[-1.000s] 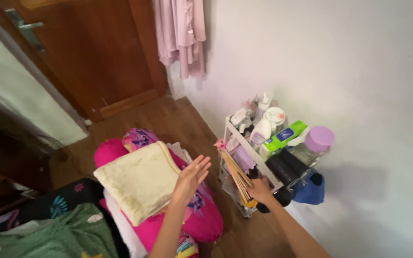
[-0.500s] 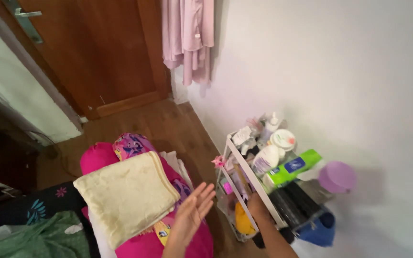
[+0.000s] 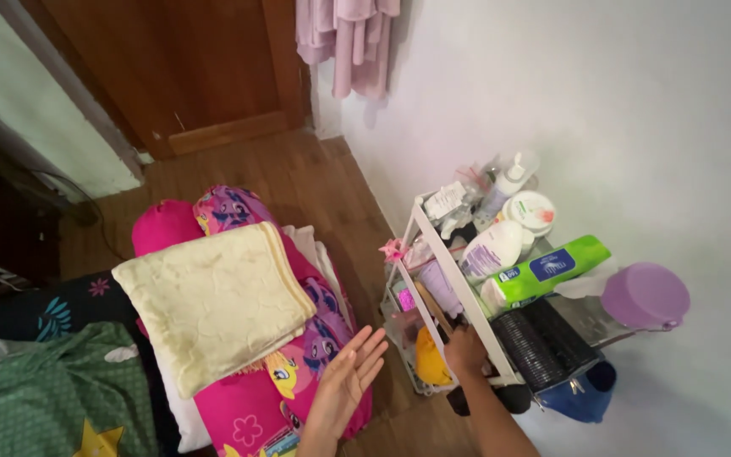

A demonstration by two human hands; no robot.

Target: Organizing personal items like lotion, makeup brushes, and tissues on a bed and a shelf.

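I've got the right hand (image 3: 467,351) closed on the white rack's (image 3: 433,245) front rail, low down beside a yellow item (image 3: 430,360). Left hand (image 3: 344,385) is open, fingers spread, holding nothing, over the pink pillow's (image 3: 298,372) edge. Bare wood floor (image 3: 298,182) runs between pillow and rack.

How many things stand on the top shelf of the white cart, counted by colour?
On the white wire cart, counting only what shows clearly:
White plastic bottles: 2
White round jar: 1
Green wipes pack: 1
Purple round lid: 1
Total: 5
Small clutter at the back is unclear.
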